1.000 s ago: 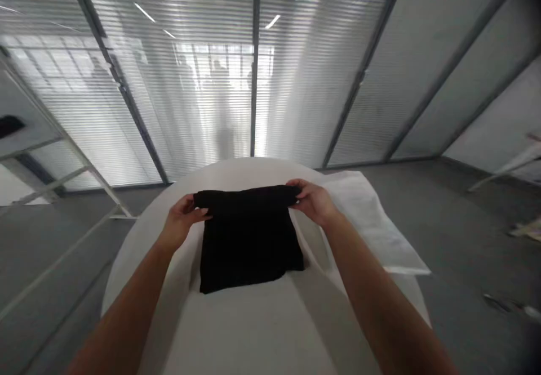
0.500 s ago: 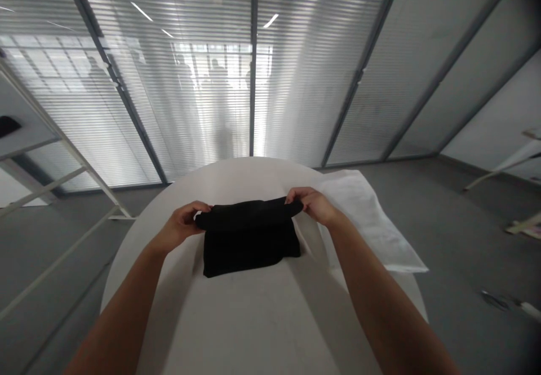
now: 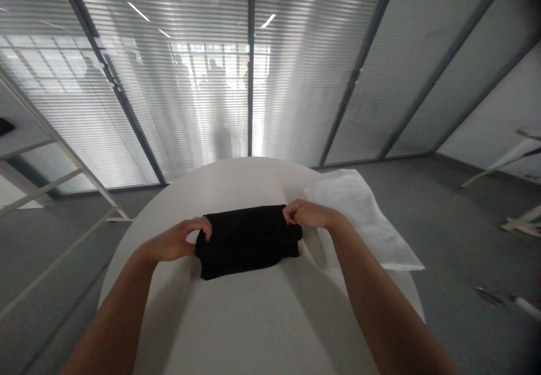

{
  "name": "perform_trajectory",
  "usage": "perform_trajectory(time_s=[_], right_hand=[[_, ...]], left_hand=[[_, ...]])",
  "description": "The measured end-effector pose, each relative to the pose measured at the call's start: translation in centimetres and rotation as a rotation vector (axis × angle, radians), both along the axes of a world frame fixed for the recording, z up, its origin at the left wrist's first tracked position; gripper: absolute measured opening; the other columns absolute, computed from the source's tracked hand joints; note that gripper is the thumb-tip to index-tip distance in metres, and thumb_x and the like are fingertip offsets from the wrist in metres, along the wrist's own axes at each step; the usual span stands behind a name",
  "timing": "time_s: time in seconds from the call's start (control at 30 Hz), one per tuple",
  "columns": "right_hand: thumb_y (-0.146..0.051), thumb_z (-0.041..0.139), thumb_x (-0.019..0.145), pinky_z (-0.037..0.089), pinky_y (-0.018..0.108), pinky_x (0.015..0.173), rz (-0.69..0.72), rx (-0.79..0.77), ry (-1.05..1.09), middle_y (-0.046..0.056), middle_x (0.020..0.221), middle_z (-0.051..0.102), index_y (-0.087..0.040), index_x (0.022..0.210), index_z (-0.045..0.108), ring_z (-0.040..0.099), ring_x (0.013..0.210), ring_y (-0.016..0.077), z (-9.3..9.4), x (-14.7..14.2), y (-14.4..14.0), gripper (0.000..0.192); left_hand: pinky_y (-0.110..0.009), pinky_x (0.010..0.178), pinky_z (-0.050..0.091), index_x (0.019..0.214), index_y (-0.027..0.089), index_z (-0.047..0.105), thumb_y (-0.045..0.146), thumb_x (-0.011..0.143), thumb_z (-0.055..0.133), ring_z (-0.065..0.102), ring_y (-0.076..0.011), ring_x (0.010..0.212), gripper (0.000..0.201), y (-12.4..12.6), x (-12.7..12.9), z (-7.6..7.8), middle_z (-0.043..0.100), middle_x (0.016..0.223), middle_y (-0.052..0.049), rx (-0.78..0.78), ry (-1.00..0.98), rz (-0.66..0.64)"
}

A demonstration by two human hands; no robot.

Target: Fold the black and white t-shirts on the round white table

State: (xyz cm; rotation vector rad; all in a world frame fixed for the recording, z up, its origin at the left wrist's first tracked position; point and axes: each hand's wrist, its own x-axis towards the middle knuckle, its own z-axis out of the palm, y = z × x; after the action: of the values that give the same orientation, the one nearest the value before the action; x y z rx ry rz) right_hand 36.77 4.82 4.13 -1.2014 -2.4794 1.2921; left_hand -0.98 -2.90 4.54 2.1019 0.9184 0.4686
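On the table (image 3: 253,324), our left hand (image 3: 175,244) pinches the black cloth (image 3: 249,237) at nine o'clock, our right hand (image 3: 310,214) at two; its long axis runs nearly nine-to-three.

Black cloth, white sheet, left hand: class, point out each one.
Black cloth (image 3: 249,231), head view: middle of its folded top.
White sheet (image 3: 361,203), head view: its uncovered middle.
Left hand (image 3: 174,242), head view: back of the hand.
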Motion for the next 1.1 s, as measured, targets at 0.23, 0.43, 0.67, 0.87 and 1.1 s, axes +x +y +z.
perform_trajectory(time_s=[0.23,0.43,0.67,0.87,1.1], right_hand=[[-0.007,0.044,0.063,0.034,0.024,0.056,-0.038,0.184,-0.19,0.0,0.057,0.055,-0.017,0.058,0.057,0.048,0.056,0.0121,2.3,-0.7,-1.4,0.017],[-0.02,0.034,0.094,0.041,0.034,0.09,-0.269,0.611,-0.339,0.011,0.107,0.068,-0.019,0.106,0.066,0.06,0.101,0.0226,2.8,-6.3,-4.8,0.034],[-0.04,0.026,0.101,0.018,0.058,0.111,-0.404,0.716,-0.352,0.014,0.149,0.043,-0.021,0.141,0.047,0.034,0.138,0.0336,-2.9,-11.3,-6.4,0.049],[-0.052,0.021,0.1,0.012,0.055,0.115,-0.425,0.707,-0.286,0.009,0.156,0.033,-0.027,0.151,0.035,0.025,0.144,0.031,-6.5,-10.0,-6.4,0.058],[-0.061,0.024,0.097,0.008,0.056,0.116,-0.475,0.711,-0.29,0.008,0.156,0.034,-0.027,0.152,0.031,0.023,0.145,0.031,-6.8,-8.7,-7.3,0.065]], left_hand=[[-0.032,0.078,0.046,0.077,0.02,0.06,0.03,0.087,0.045,0.059,-0.0191,0.081,0.02,-0.7,1.9,0.7,0.063,0.08,-0.002,0.16,0.084,0.331],[-0.038,0.088,0.045,0.092,0.02,0.063,0.029,0.093,0.042,0.058,-0.0224,0.093,0.023,-2.1,8.0,0.1,0.065,0.095,-0.006,0.584,0.318,0.555],[-0.053,0.113,0.027,0.138,0.016,0.05,0.046,0.098,0.032,0.035,-0.0331,0.139,0.053,-1.6,9.6,-5.3,0.047,0.145,-0.016,0.565,0.505,0.548],[-0.055,0.117,0.015,0.15,0.022,0.038,0.054,0.096,0.033,0.023,-0.0335,0.146,0.063,-2.0,9.6,-7.7,0.035,0.155,-0.013,0.577,0.558,0.572],[-0.053,0.118,0.015,0.15,0.025,0.038,0.053,0.095,0.037,0.023,-0.0322,0.146,0.062,-3.7,9.6,-7.5,0.035,0.156,-0.01,0.621,0.571,0.604]])
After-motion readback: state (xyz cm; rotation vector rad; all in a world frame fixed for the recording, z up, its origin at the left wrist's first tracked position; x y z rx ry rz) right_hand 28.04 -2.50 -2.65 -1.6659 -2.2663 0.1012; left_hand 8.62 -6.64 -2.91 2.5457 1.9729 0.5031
